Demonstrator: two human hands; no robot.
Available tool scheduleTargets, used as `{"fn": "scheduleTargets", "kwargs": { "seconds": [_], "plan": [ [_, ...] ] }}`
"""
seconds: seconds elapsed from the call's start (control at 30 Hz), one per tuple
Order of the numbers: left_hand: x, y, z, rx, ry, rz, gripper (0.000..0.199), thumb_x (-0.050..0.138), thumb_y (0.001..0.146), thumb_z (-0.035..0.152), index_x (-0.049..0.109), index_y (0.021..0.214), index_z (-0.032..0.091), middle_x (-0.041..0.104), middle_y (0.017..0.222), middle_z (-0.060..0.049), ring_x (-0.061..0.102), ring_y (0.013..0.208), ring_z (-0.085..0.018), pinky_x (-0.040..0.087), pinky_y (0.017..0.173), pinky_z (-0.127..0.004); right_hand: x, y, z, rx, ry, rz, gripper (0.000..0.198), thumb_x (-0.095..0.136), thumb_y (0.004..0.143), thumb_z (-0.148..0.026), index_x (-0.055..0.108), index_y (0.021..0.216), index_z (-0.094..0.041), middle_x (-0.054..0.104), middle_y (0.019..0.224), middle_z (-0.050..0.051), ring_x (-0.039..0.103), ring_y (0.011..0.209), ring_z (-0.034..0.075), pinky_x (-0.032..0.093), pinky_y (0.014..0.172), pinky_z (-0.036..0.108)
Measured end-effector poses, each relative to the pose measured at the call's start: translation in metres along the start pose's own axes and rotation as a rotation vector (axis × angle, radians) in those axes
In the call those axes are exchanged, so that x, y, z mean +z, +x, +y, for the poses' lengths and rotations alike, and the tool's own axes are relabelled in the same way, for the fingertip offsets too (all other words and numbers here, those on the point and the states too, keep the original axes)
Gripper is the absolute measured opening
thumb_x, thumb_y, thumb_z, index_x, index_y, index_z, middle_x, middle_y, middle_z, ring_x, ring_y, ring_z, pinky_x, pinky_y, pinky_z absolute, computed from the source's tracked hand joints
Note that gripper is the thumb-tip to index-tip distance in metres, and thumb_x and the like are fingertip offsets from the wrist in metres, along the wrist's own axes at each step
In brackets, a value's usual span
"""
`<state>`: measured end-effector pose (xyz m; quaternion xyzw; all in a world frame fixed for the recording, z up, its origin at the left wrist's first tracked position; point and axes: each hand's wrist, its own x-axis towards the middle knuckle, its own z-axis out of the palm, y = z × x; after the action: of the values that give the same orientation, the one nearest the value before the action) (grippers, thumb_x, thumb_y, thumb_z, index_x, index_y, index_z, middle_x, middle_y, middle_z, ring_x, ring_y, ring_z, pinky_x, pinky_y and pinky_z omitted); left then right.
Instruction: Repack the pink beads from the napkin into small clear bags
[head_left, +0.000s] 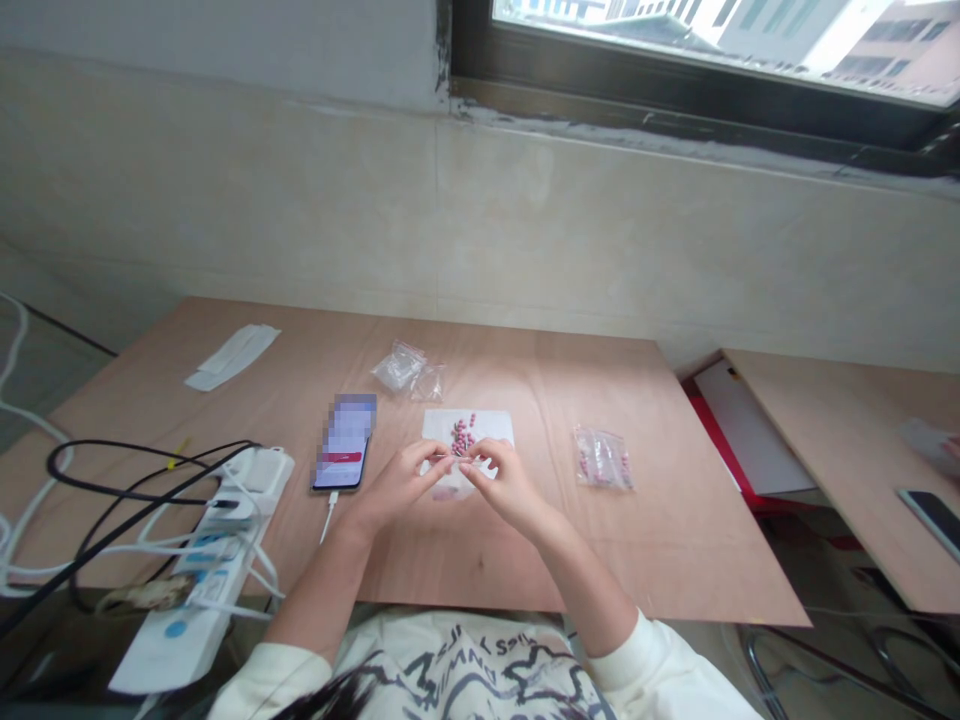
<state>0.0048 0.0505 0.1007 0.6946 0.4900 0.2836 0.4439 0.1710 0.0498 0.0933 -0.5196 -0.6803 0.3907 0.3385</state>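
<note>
Two bare hands meet over a table (480, 560). Left hand (401, 482) and right hand (510, 484) are each nearly closed, thumb to finger, pinching a thin thing (459, 460) between them, too small to make out. Just beyond the fingertips, pink and dark beads (462, 434) lie on a white sheet (495, 424). Left of the left hand is a phone (345, 440); beyond it, clear bags (405, 370). Well right of the right hand lies a packet (604, 459).

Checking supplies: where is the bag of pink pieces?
Head view: the clear bag lies on the wooden table, right of the right hand and white sheet.
</note>
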Motion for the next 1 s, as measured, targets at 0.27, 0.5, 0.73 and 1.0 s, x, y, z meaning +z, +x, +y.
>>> {"fn": "scheduleTargets", "kwargs": {
  "seconds": [0.27, 0.5, 0.73, 1.0],
  "plan": [
    [0.001, 0.002, 0.003, -0.001, 0.039, -0.057, 0.021, 0.042, 0.080, 0.035, 0.055, 0.079, 0.018, 0.056, 0.077, 0.000, 0.052, 0.076, -0.015, 0.039, 0.067, -0.023, 0.003, 0.002, -0.003, 0.022, 0.028, 0.035, 0.012, 0.057, 0.068, -0.018, 0.052, 0.057, -0.020, 0.056, 0.063, 0.000, 0.044, 0.068, 0.016, 0.034, 0.065, 0.028],
    [-0.001, 0.010, 0.001, 0.047, 0.058, -0.004, 0.020, 0.045, 0.078, 0.033, 0.057, 0.080, 0.017, 0.057, 0.080, -0.001, 0.053, 0.080, -0.015, 0.039, 0.073, -0.026, -0.001, 0.008, 0.000, 0.027, 0.071, -0.005, 0.007, 0.055, 0.071, -0.025, 0.056, 0.066, -0.019, 0.058, 0.070, 0.002, 0.048, 0.072, 0.017, 0.035, 0.068, 0.028],
    [0.001, 0.002, -0.002, -0.039, 0.015, 0.017, 0.024, 0.048, 0.076, 0.038, 0.059, 0.076, 0.017, 0.059, 0.078, -0.001, 0.054, 0.077, -0.016, 0.040, 0.071, -0.026, -0.002, 0.000, 0.001, 0.103, 0.104, 0.085, 0.010, 0.058, 0.066, -0.023, 0.056, 0.058, -0.018, 0.058, 0.064, 0.002, 0.049, 0.069, 0.016, 0.036, 0.067, 0.028],
    [-0.001, -0.009, -0.005, -0.071, -0.044, 0.053, 0.026, 0.050, 0.074, 0.040, 0.062, 0.072, 0.017, 0.062, 0.078, -0.002, 0.055, 0.079, -0.017, 0.040, 0.076, -0.028, -0.003, -0.007, 0.005, 0.273, 0.385, 0.075, 0.022, 0.064, 0.059, -0.031, 0.050, 0.052, -0.017, 0.054, 0.055, -0.001, 0.048, 0.055, 0.012, 0.037, 0.056, 0.024]
  ]
}}
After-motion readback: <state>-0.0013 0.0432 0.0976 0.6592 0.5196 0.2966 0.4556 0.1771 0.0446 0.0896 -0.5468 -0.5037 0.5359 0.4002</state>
